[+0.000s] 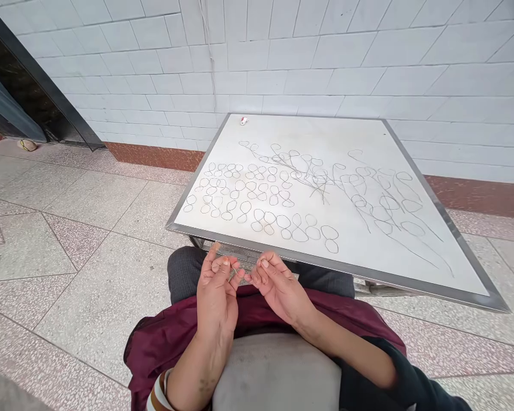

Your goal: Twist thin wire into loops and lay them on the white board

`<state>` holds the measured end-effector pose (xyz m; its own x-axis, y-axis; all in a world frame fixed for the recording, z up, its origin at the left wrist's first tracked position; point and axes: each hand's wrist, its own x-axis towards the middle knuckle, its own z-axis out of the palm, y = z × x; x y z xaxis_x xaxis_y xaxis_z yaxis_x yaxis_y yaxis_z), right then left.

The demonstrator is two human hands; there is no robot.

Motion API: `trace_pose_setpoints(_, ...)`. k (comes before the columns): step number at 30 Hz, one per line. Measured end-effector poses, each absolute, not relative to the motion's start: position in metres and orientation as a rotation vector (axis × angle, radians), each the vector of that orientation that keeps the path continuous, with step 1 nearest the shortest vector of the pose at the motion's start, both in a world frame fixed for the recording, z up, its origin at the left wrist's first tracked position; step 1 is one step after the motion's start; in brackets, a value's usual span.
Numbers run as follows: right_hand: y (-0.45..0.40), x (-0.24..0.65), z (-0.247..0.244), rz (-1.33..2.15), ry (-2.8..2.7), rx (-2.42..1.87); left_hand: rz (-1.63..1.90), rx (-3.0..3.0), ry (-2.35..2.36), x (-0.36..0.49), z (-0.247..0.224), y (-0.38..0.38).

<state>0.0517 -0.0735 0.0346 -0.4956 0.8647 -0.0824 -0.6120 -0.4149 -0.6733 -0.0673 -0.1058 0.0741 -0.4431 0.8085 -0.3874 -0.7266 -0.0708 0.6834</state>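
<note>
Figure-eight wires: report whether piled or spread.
Spread: the figure-eight wires lie in rough rows on the white tabletop.

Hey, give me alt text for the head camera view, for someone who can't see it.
A left hand holds a thin strand close to the right hand, near a white table. On the table lie thin figure-eight loops at left and long-tailed loops at right.

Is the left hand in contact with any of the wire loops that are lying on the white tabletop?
Apart. The head view shows a strip of bare white tabletop between the left hand and the nearest wire loops.
</note>
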Motion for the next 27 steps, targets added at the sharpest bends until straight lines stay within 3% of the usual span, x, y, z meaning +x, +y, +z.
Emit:
trace_pose_setpoints(17,-0.047,0.062,0.027,1.497,-1.494,-0.769,1.400,0.808,1.420,-0.076,0.060,-0.106)
trace_pose_setpoints(27,-0.045,0.058,0.027,1.705,-1.358,-0.821,1.309,0.949,1.501,-0.072,0.065,-0.106)
